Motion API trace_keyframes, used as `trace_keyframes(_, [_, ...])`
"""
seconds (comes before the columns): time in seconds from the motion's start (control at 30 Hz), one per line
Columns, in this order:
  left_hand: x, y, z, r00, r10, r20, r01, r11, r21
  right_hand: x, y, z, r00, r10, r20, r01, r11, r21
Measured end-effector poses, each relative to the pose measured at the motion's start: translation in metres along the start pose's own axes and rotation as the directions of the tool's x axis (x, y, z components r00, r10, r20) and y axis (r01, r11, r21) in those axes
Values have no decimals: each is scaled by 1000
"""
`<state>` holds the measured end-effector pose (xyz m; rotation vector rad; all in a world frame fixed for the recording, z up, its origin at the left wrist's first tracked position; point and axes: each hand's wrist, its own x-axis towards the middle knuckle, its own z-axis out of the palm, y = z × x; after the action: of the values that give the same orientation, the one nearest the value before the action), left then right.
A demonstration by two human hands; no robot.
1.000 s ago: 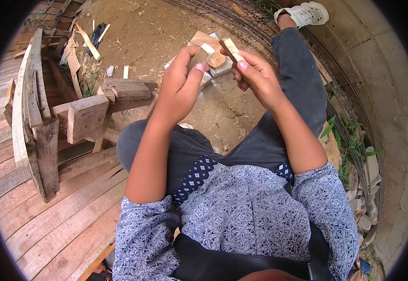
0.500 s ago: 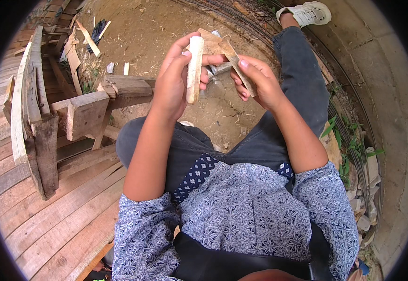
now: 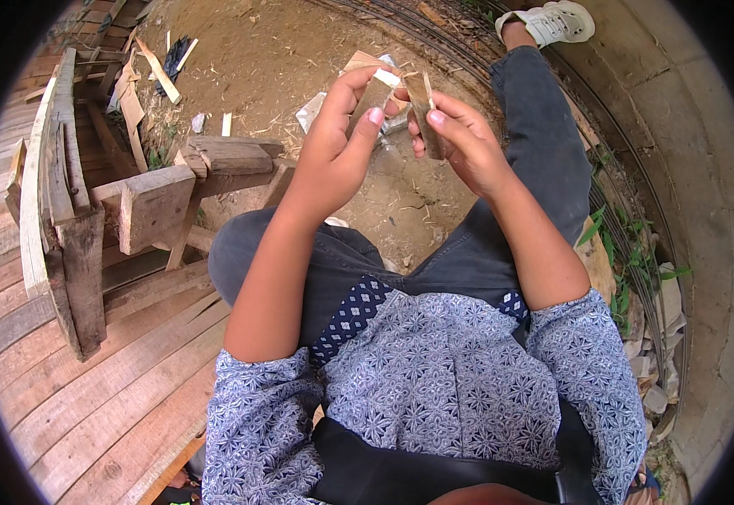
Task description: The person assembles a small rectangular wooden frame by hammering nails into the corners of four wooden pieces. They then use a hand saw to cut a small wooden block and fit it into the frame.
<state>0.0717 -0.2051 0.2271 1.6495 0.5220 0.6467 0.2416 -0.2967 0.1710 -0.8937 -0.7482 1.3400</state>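
My left hand (image 3: 337, 143) grips a short pale wood strip (image 3: 377, 91) between thumb and fingers, held up over my lap. My right hand (image 3: 461, 143) holds a second, darker thin wood piece (image 3: 424, 108) right beside it; the two pieces almost touch at their upper ends. A bit of metal shows behind the hands, mostly hidden. I sit with my legs in dark trousers stretched out over bare dirt.
A rough wooden bench frame (image 3: 156, 198) stands at my left on a plank floor (image 3: 89, 396). Wood scraps (image 3: 160, 71) lie on the dirt beyond it. A curved concrete edge (image 3: 678, 168) with weeds runs along the right, past my white shoe (image 3: 552, 21).
The pale strip stood upright in my left hand half a second ago; now it is tilted and lower, and both hands have drawn closer together.
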Motion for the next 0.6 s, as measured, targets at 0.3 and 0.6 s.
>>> trace_keyframes(0.3, [3,5,-5,986,-164,-13,156,958,-240,2,1,2,999,-30,-18,30,999,23])
trace_keyframes(0.6, [5,9,-6,964,-265,-22,220,841,-494,1,-7,-1,995,38,95,-57,975,215])
